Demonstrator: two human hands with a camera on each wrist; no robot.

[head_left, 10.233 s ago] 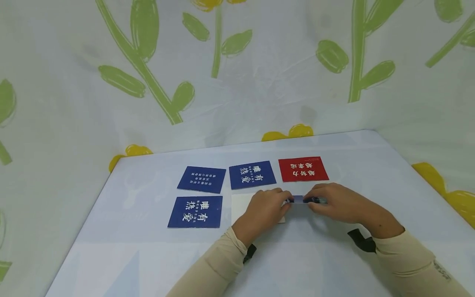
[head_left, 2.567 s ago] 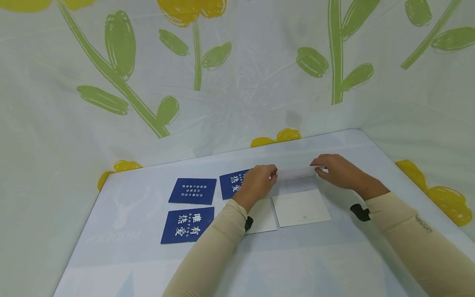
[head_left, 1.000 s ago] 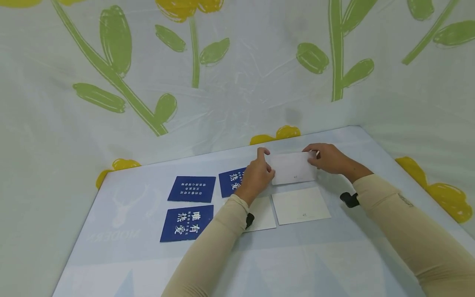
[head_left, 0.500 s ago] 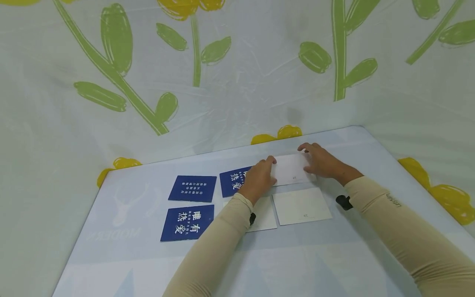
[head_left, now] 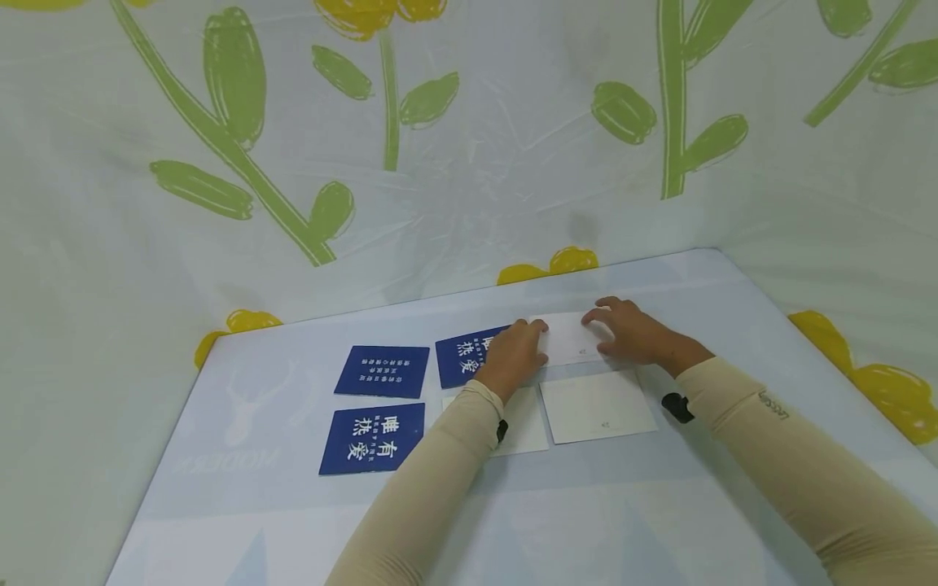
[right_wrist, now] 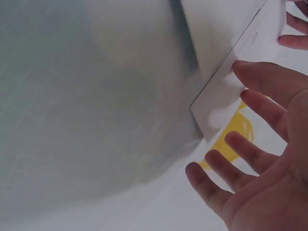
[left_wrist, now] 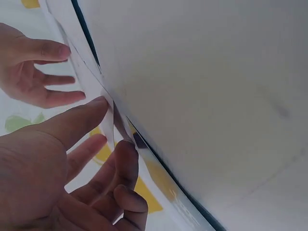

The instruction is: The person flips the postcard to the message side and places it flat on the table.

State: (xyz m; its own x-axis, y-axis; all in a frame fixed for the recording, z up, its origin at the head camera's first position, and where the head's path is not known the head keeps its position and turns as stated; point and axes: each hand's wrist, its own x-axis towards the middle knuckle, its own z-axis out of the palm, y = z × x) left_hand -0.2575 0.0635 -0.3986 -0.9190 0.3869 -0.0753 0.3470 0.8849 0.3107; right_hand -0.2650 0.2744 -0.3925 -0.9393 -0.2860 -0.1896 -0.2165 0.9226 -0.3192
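A white card (head_left: 564, 338) with a small printed mark lies flat at the back right of the group. My left hand (head_left: 513, 354) is at its left edge, thumb and forefinger apart along that side. In the left wrist view the left thumb and fingers (left_wrist: 102, 107) come right up to the card edge. Over the card's right part is my right hand (head_left: 632, 332), fingers spread and bent. The right wrist view shows its thumb and forefinger tips at the card (right_wrist: 216, 108), the other fingers spread. Directly in front lies a second white card (head_left: 597, 407).
Another white card (head_left: 523, 427) is partly hidden under the left forearm. To the left lie blue cards with white characters: one at the back (head_left: 383, 370), one nearer (head_left: 366, 439), and one partly behind the left hand (head_left: 458, 362). The table's back edge meets a flower-printed cloth (head_left: 513, 163).
The red card at the back right was lifted and now a white card lies there. A second white card lies in front. In the last second, the right hand released the card and spread its fingers.
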